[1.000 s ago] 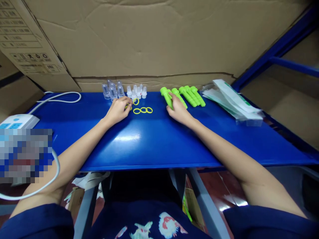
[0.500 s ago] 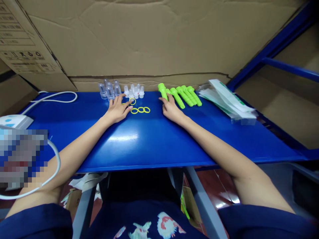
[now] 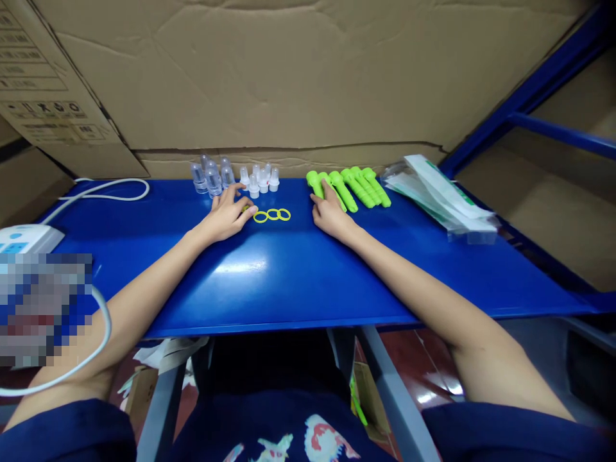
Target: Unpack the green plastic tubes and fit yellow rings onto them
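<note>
Green torch-shaped parts [image 3: 344, 192], six in number, lay in the head view in a slanting row on the blue table [image 3: 293, 282], right of centre and toward its rear edge, with their flared ends facing the cardboard [image 3: 264, 83]; the right hand [image 3: 334, 215] lay over the lower ends of the leftmost parts, fingers bent; whether it grasped one or merely rested there could not be determined.

The left hand [image 3: 222, 217] was positioned left of centre, fingers spread and slightly curved, not clenched; its thumb tip lay just beside the yellow rings [image 3: 273, 219], three of which showed in a flat row to its right, the last two overlapping; a further bit of yellow showed at its fingers, and whether these pinched it could not be determined.

Clear caps [image 3: 214, 182] stood grouped just beyond the left hand; small white-based pieces [image 3: 263, 182] stood next to them on the right; plastic packets [image 3: 445, 199] lay to the right of the green row; a white power strip [image 3: 36, 239] lay at far left.
</note>
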The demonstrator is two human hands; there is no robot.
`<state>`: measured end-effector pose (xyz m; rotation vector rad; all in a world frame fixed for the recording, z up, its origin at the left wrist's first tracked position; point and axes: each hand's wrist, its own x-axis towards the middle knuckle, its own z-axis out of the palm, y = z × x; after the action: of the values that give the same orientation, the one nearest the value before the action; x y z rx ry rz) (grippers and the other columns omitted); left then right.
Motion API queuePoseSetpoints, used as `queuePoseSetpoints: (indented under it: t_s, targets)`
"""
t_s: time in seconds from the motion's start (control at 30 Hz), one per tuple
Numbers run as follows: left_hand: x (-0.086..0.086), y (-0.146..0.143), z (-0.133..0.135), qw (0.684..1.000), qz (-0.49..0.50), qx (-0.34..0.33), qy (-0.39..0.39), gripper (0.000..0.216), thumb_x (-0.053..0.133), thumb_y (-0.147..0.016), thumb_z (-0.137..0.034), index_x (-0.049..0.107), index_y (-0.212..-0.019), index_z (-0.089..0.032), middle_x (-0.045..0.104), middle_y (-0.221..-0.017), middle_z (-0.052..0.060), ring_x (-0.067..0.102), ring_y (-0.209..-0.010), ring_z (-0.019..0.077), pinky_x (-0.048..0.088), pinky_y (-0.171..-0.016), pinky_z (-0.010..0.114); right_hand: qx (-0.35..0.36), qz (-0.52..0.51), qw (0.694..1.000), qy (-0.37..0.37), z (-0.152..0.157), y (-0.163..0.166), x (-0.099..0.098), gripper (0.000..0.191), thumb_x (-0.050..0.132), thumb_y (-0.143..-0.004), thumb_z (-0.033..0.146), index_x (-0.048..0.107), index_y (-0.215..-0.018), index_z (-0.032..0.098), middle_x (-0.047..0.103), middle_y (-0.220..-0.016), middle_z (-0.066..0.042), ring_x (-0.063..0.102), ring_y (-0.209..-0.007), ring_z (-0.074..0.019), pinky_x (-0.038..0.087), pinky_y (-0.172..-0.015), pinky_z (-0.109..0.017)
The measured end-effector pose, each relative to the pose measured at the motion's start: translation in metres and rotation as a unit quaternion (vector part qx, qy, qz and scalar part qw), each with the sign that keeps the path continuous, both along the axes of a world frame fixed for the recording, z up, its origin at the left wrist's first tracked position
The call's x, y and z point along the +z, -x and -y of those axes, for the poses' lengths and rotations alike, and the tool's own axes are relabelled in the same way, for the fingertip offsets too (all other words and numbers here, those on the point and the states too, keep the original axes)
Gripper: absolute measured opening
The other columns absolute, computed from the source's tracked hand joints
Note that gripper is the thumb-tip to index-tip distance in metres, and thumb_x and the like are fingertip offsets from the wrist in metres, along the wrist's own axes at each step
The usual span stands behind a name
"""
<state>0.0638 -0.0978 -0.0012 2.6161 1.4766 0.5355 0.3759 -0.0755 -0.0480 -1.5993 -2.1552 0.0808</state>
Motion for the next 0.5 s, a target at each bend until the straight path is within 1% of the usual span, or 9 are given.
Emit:
queuePoseSetpoints:
  t_s: [0.07,0.13,0.2,0.27,0.3,0.37,0.43,0.5]
  targets:
    - [0.004,0.007,-0.003,1.0,-0.005,0.003,0.006,0.049,0.038,-0.105,-0.046,0.068,-0.127,-0.014,0.049,-0.152,0.021,0.05,-0.142,0.0388,0.041,-0.118,0.06,-0.008,0.012,1.0,-0.001,0.002,0.0,0.001,0.052,0.04,-0.096,0.02,0.065,-0.138,0.0,0.036,-0.168,-0.023,0.026,-0.162,-0.0405,0.024,-0.132,-0.059]
    - [0.009,0.016,-0.006,1.0,-0.016,0.003,0.011,0.054,0.042,-0.103,-0.051,0.065,-0.132,-0.012,0.055,-0.145,0.022,0.055,-0.138,0.0382,0.043,-0.118,0.055,-0.013,0.015,1.0,0.0,0.004,0.0,0.003,0.052,0.04,-0.096,0.02,0.065,-0.137,0.0,0.038,-0.167,-0.024,0.029,-0.16,-0.041,0.025,-0.132,-0.059]
    - [0.014,0.025,-0.009,0.999,-0.041,0.004,0.02,0.065,0.054,-0.096,-0.06,0.062,-0.139,-0.013,0.059,-0.142,0.021,0.056,-0.137,0.0399,0.043,-0.117,0.054,-0.017,0.017,1.0,-0.003,0.007,0.0,0.006,0.052,0.04,-0.096,0.021,0.064,-0.138,0.0,0.038,-0.167,-0.026,0.032,-0.158,-0.0425,0.026,-0.13,-0.063]
    - [0.018,0.033,-0.01,0.997,-0.066,0.006,0.046,0.077,0.066,-0.086,-0.065,0.058,-0.146,-0.017,0.059,-0.145,0.02,0.053,-0.139,0.0417,0.041,-0.117,0.056,-0.017,0.022,0.999,-0.021,0.012,0.002,0.011,0.052,0.041,-0.097,0.021,0.063,-0.14,0.002,0.037,-0.167,-0.026,0.033,-0.157,-0.0434,0.026,-0.127,-0.066]
    - [0.019,0.036,-0.011,0.996,-0.072,0.005,0.061,0.08,0.068,-0.083,-0.064,0.055,-0.148,-0.019,0.059,-0.147,0.019,0.053,-0.14,0.0415,0.04,-0.118,0.056,-0.014,0.026,0.999,-0.036,0.015,0.004,0.014,0.051,0.041,-0.098,0.022,0.062,-0.141,0.003,0.038,-0.166,-0.026,0.034,-0.156,-0.043,0.027,-0.126,-0.066]
    - [0.019,0.04,-0.013,0.995,-0.061,0.0,0.08,0.077,0.069,-0.084,-0.057,0.053,-0.15,-0.02,0.061,-0.148,0.018,0.057,-0.137,0.0382,0.04,-0.118,0.055,0.006,0.033,0.997,-0.073,0.022,0.008,0.02,0.049,0.04,-0.1,0.023,0.064,-0.139,0.005,0.043,-0.162,-0.027,0.04,-0.152,-0.0412,0.03,-0.123,-0.063]
    - [0.016,0.042,-0.016,0.996,-0.031,-0.015,0.081,0.071,0.066,-0.085,-0.048,0.053,-0.148,-0.018,0.065,-0.141,0.016,0.063,-0.128,0.0337,0.044,-0.115,0.051,0.043,0.038,0.993,-0.104,0.029,0.014,0.024,0.046,0.037,-0.103,0.023,0.066,-0.135,0.006,0.053,-0.152,-0.027,0.05,-0.143,-0.0388,0.036,-0.117,-0.058]
    - [0.011,0.041,-0.02,0.997,0.008,-0.038,0.071,0.063,0.064,-0.086,-0.042,0.057,-0.143,-0.016,0.07,-0.13,0.015,0.067,-0.119,0.0303,0.049,-0.109,0.046,0.101,0.045,0.987,-0.114,0.035,0.02,0.025,0.044,0.036,-0.104,0.023,0.068,-0.132,0.008,0.063,-0.137,-0.025,0.058,-0.129,-0.0363,0.042,-0.108,-0.053]
